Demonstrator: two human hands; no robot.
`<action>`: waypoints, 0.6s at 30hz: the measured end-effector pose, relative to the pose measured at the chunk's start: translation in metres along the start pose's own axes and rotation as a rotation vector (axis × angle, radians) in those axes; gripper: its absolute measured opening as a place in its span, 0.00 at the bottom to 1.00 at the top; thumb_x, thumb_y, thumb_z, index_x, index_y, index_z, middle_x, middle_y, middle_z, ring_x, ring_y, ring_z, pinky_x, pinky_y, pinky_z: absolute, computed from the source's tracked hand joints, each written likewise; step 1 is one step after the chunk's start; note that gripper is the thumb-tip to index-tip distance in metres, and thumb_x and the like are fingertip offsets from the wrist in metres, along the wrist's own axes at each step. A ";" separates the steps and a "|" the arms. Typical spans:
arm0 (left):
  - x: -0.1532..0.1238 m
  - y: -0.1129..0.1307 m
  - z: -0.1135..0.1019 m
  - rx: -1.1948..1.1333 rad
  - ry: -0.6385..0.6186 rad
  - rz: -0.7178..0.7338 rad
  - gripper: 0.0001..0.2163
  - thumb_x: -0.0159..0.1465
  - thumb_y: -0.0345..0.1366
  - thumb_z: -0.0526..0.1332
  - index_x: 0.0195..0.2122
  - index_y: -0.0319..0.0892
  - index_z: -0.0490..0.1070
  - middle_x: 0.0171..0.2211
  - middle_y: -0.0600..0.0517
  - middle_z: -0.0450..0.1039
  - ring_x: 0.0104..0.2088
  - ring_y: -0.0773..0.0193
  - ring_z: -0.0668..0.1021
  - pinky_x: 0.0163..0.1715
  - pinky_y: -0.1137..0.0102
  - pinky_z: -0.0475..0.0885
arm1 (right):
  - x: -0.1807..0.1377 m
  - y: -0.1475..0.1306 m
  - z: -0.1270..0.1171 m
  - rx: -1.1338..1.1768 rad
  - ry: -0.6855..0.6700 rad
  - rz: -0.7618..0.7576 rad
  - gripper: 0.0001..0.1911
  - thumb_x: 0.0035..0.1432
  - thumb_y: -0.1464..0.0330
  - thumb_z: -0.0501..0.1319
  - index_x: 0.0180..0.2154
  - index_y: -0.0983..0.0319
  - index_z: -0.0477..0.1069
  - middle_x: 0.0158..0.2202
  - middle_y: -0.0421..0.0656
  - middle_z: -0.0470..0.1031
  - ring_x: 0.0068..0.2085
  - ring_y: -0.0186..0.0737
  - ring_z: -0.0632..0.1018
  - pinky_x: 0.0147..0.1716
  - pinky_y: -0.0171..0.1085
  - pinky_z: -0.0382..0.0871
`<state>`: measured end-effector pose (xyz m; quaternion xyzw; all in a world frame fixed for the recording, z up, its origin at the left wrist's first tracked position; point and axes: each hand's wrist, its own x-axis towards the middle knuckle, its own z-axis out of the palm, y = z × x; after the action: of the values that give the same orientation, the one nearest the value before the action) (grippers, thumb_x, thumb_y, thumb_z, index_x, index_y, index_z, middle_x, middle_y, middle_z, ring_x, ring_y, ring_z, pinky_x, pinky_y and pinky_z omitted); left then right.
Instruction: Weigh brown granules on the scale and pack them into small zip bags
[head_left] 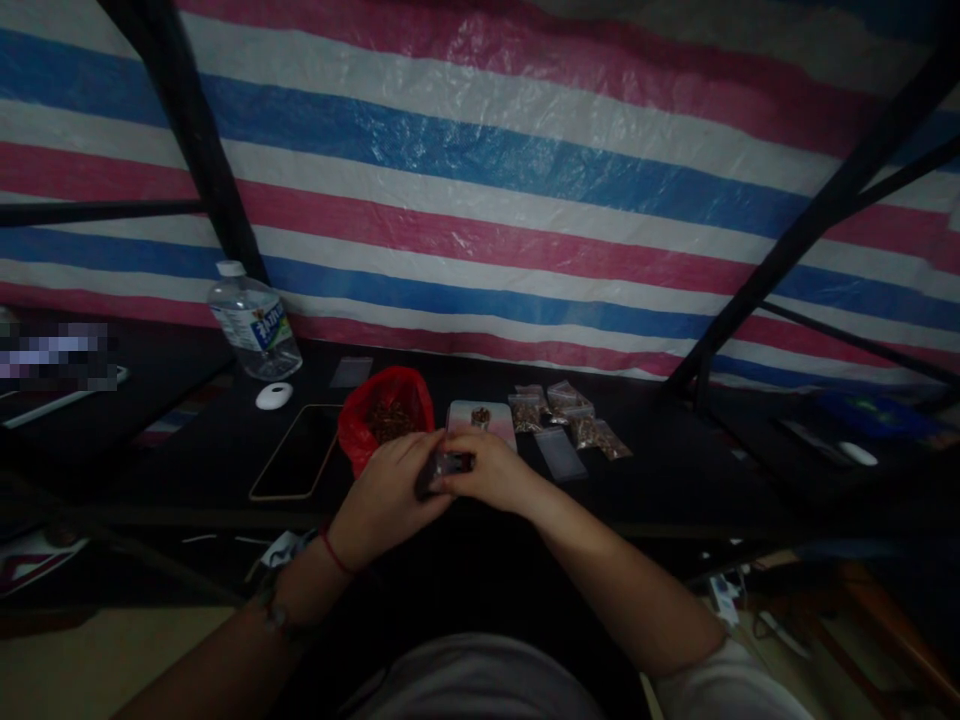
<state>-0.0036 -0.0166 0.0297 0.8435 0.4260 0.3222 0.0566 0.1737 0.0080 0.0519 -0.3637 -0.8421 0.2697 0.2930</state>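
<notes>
My left hand (391,492) and my right hand (493,470) meet near the front edge of the table, fingers closed around a small clear plastic bag (448,464). Its contents are too dark to make out. Just behind my left hand, an opened red plastic bag (421,392) holds many small brownish pieces (388,420). A pale, flat device (504,415) lies behind my right hand, partly hidden by it. On the device sits a small container of brownish pieces (480,417). Several filled clear zip bags (571,402) rest to its right.
An unfilled zip bag (561,454) lies right of my right hand, another (351,372) behind the red bag. To the left are a phone (296,455), a white oval object (274,396) and a clear bottle (255,325). Dark metal posts (199,130) frame the striped sheet (480,200).
</notes>
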 end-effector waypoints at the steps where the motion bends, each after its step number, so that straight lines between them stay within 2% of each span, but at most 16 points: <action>1: 0.001 -0.002 -0.003 -0.002 0.037 -0.025 0.25 0.56 0.40 0.62 0.54 0.41 0.62 0.50 0.43 0.70 0.50 0.54 0.72 0.51 0.59 0.66 | 0.011 -0.004 -0.006 -0.004 -0.010 -0.043 0.11 0.46 0.67 0.69 0.35 0.62 0.76 0.40 0.43 0.74 0.43 0.38 0.73 0.44 0.36 0.65; 3: 0.003 -0.008 -0.010 -0.010 0.121 -0.095 0.23 0.56 0.43 0.62 0.51 0.40 0.64 0.47 0.44 0.72 0.47 0.55 0.74 0.49 0.61 0.68 | 0.033 -0.009 -0.020 0.006 0.031 -0.091 0.07 0.51 0.68 0.65 0.35 0.62 0.76 0.44 0.44 0.73 0.45 0.37 0.73 0.45 0.36 0.64; 5: 0.005 -0.015 -0.021 -0.011 0.217 -0.188 0.22 0.56 0.46 0.61 0.48 0.39 0.66 0.44 0.45 0.73 0.44 0.55 0.75 0.47 0.63 0.69 | 0.055 -0.009 -0.030 -0.002 0.121 -0.072 0.07 0.57 0.69 0.60 0.36 0.64 0.75 0.42 0.44 0.74 0.41 0.34 0.73 0.42 0.35 0.65; 6: 0.006 -0.019 -0.027 -0.011 0.260 -0.240 0.22 0.56 0.46 0.60 0.48 0.39 0.66 0.42 0.46 0.73 0.42 0.56 0.75 0.46 0.64 0.69 | 0.066 -0.008 -0.032 -0.022 0.118 -0.066 0.08 0.58 0.70 0.58 0.37 0.64 0.75 0.41 0.44 0.74 0.40 0.34 0.74 0.41 0.35 0.66; 8: 0.007 -0.031 -0.039 -0.005 0.308 -0.342 0.20 0.58 0.47 0.58 0.47 0.39 0.67 0.40 0.47 0.74 0.40 0.57 0.76 0.44 0.65 0.70 | 0.086 -0.002 -0.027 -0.088 0.004 -0.096 0.10 0.57 0.74 0.57 0.40 0.65 0.74 0.40 0.43 0.75 0.40 0.34 0.74 0.43 0.35 0.65; 12: 0.006 -0.061 -0.055 0.120 0.219 -0.499 0.18 0.58 0.48 0.56 0.42 0.39 0.70 0.39 0.46 0.75 0.39 0.56 0.77 0.42 0.65 0.70 | 0.118 0.016 0.010 -0.268 -0.288 -0.179 0.14 0.54 0.78 0.57 0.43 0.65 0.74 0.43 0.45 0.77 0.43 0.36 0.75 0.46 0.35 0.64; 15: 0.004 -0.082 -0.055 0.205 0.131 -0.585 0.19 0.59 0.50 0.54 0.39 0.39 0.71 0.38 0.45 0.75 0.39 0.54 0.76 0.39 0.65 0.69 | 0.135 0.031 0.041 -0.349 -0.396 -0.210 0.14 0.55 0.74 0.59 0.44 0.66 0.74 0.44 0.48 0.76 0.44 0.40 0.75 0.45 0.36 0.65; 18: 0.002 -0.094 -0.047 0.183 0.076 -0.643 0.20 0.58 0.50 0.53 0.39 0.40 0.71 0.38 0.45 0.75 0.38 0.55 0.77 0.37 0.67 0.69 | 0.146 0.042 0.062 -0.430 -0.451 -0.164 0.17 0.54 0.68 0.61 0.46 0.65 0.73 0.46 0.50 0.76 0.44 0.44 0.76 0.43 0.38 0.67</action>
<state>-0.0950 0.0363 0.0332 0.6548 0.6994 0.2793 0.0634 0.0678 0.1306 0.0249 -0.2791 -0.9501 0.1348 0.0360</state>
